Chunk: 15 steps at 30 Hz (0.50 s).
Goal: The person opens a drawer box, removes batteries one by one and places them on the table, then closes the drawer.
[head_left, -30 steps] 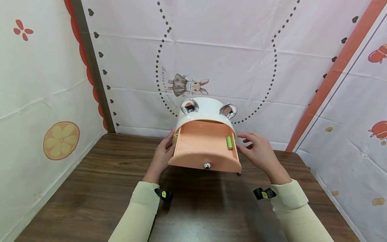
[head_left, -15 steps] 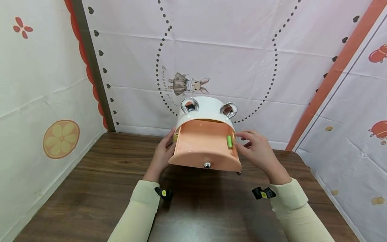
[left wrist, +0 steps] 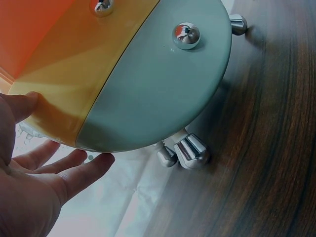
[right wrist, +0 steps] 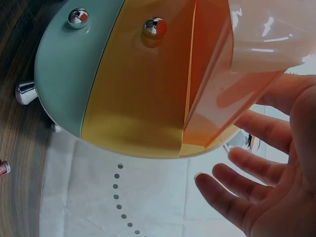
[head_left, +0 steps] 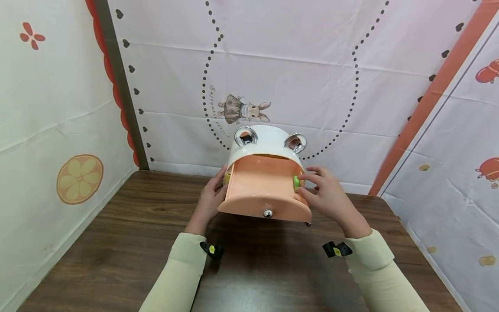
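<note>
A small white drawer cabinet (head_left: 269, 138) with two silver ring ears stands on the table. Its peach top drawer (head_left: 261, 177) is pulled out, and a green battery (head_left: 296, 183) lies along that drawer's right wall. My right hand (head_left: 327, 195) reaches over this wall, thumb and index finger pinching the battery at its two ends. My left hand (head_left: 210, 201) grips the cabinet's left side. In the left wrist view, its thumb lies on the yellow drawer front (left wrist: 64, 89) and the other fingertips meet the side edge. Below is a green drawer front (left wrist: 158, 84) with a silver knob.
Silver feet (left wrist: 191, 150) raise the cabinet off the dark wooden table (head_left: 249, 268). A small red cylinder end (right wrist: 4, 168) shows on the wood in the right wrist view. Printed cloth (head_left: 296, 78) hangs behind the table and at both sides.
My right hand has moved left from beside the peach drawer, over its right wall, and taken the green battery between thumb and index finger. My left hand stays at the cabinet's side.
</note>
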Each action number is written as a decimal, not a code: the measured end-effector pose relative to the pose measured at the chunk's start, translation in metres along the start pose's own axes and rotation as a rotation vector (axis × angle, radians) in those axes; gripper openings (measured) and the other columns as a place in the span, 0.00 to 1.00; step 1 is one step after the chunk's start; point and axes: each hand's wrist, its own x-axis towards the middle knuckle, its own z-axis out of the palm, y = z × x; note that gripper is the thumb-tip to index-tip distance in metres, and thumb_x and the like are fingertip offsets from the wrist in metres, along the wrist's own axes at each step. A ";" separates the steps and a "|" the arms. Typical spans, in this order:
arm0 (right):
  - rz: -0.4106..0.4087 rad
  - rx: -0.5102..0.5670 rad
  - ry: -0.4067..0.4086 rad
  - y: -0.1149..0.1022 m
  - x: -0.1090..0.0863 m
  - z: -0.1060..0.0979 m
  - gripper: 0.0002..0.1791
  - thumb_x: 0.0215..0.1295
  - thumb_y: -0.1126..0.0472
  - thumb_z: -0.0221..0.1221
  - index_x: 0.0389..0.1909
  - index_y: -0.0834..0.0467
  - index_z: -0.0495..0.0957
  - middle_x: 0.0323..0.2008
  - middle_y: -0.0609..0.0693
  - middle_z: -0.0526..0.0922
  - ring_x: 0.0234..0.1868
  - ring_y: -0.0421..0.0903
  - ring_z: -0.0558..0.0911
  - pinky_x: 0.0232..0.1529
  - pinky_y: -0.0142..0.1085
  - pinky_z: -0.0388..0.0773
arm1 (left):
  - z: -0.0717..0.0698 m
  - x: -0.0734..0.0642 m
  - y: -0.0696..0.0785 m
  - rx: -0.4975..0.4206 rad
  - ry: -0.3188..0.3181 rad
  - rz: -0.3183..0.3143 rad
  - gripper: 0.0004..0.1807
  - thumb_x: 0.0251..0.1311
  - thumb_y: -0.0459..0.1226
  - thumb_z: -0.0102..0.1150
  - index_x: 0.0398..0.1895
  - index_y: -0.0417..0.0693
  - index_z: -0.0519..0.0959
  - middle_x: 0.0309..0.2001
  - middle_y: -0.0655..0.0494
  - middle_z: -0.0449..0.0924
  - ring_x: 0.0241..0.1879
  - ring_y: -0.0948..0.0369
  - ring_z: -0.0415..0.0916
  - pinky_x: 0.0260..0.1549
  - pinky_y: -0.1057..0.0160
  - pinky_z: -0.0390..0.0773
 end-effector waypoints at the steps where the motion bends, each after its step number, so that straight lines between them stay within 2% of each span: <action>1: -0.005 -0.016 0.000 -0.001 0.000 0.000 0.20 0.63 0.55 0.62 0.54 0.58 0.81 0.65 0.62 0.66 0.57 0.60 0.75 0.48 0.53 0.80 | 0.000 0.000 0.000 -0.001 -0.004 -0.003 0.31 0.69 0.47 0.51 0.73 0.75 0.57 0.72 0.52 0.61 0.65 0.49 0.69 0.58 0.48 0.74; 4: -0.033 -0.084 -0.007 -0.002 0.001 0.000 0.18 0.63 0.55 0.62 0.51 0.58 0.82 0.66 0.64 0.65 0.61 0.62 0.71 0.51 0.56 0.77 | -0.001 -0.001 0.005 0.001 -0.011 -0.021 0.31 0.70 0.45 0.51 0.74 0.71 0.56 0.73 0.51 0.59 0.66 0.48 0.67 0.59 0.47 0.73; 11: -0.083 -0.237 -0.032 -0.009 0.004 0.000 0.17 0.62 0.51 0.62 0.47 0.57 0.84 0.68 0.63 0.64 0.68 0.64 0.63 0.58 0.60 0.70 | -0.004 -0.015 0.039 0.021 -0.026 -0.033 0.32 0.71 0.40 0.49 0.76 0.58 0.55 0.73 0.45 0.58 0.66 0.45 0.67 0.59 0.47 0.73; 15: -0.122 -0.273 -0.045 -0.013 0.005 0.000 0.14 0.62 0.51 0.63 0.42 0.56 0.84 0.68 0.62 0.64 0.68 0.65 0.63 0.58 0.61 0.70 | -0.004 -0.017 0.044 0.022 -0.025 -0.038 0.31 0.71 0.40 0.49 0.76 0.58 0.55 0.73 0.45 0.59 0.66 0.45 0.67 0.60 0.48 0.73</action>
